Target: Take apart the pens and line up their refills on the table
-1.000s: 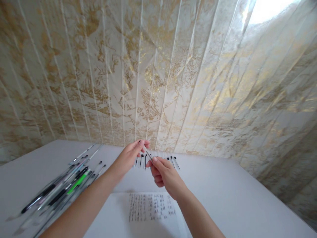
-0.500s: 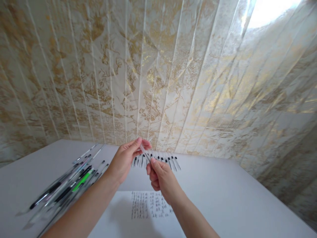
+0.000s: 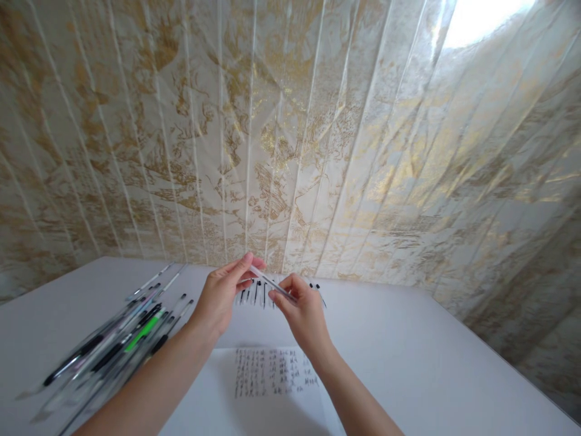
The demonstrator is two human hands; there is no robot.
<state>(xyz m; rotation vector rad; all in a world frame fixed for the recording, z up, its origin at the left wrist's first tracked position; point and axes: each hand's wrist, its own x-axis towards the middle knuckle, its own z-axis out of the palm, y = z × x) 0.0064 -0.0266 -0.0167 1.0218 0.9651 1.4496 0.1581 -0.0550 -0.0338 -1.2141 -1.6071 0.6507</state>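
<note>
Between my two hands is a slim, whitish, see-through pen (image 3: 272,283), slanting down to the right. My left hand (image 3: 220,300) pinches its upper left end between thumb and fingers. The lower right end is in my right hand (image 3: 303,312), thumb below and bent fingers above. Whether the pen is whole or just a barrel is too small to tell. Just beyond the hands, a row of short clear pieces with black ends (image 3: 258,292) lies on the white table (image 3: 385,351); my right hand hides part of the row.
A loose bundle of pens and refills (image 3: 113,342), one of them with a bright green pen body (image 3: 144,330), lies left of my left forearm. A sheet of handwritten paper (image 3: 267,412) lies nearer to me. A gold-patterned curtain (image 3: 272,151) hangs behind the table.
My right hand has turned and shifted its grip, with its fingers now above the pen. The pen lies flatter than before. The whole view has shifted slightly.
</note>
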